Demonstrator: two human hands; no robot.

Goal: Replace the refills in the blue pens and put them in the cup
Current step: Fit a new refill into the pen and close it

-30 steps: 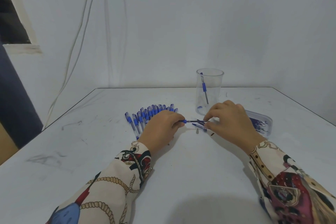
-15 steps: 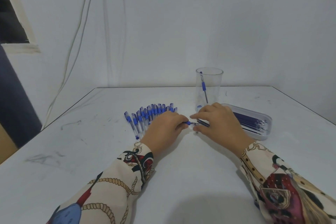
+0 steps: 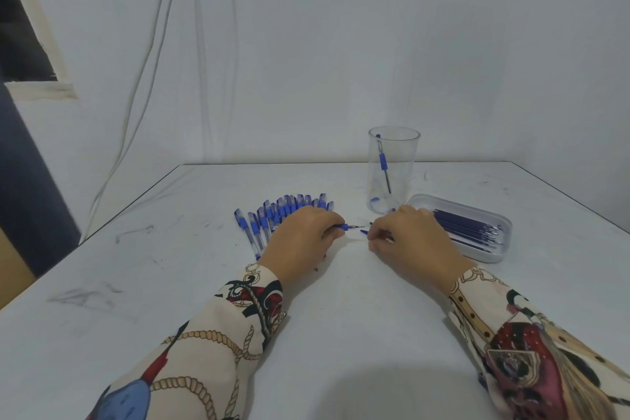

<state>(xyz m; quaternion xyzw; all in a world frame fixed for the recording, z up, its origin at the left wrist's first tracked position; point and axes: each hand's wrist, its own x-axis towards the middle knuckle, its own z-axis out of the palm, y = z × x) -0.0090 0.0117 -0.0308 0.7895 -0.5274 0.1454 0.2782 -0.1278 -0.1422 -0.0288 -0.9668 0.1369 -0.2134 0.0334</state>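
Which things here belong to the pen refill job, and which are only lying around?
Belong to the job:
- blue pen in the left hand
- left hand
- right hand
- row of blue capped pens on the table
- clear plastic cup holding one pen
- white oblong tray of dark blue refills

Just lying about:
- white cables on the wall
- small dark bit beside the left wrist

You have a single view here, from the camera on your head, looking forward and down across the white table (image 3: 341, 334) toward the wall (image 3: 341, 61) behind it. It is wide-angle (the table edges splay outward), so both your sleeves enter from the bottom corners and your left hand (image 3: 300, 242) and right hand (image 3: 412, 242) sit near the middle. The cup (image 3: 392, 170) stands farther off, toward the table's back edge.
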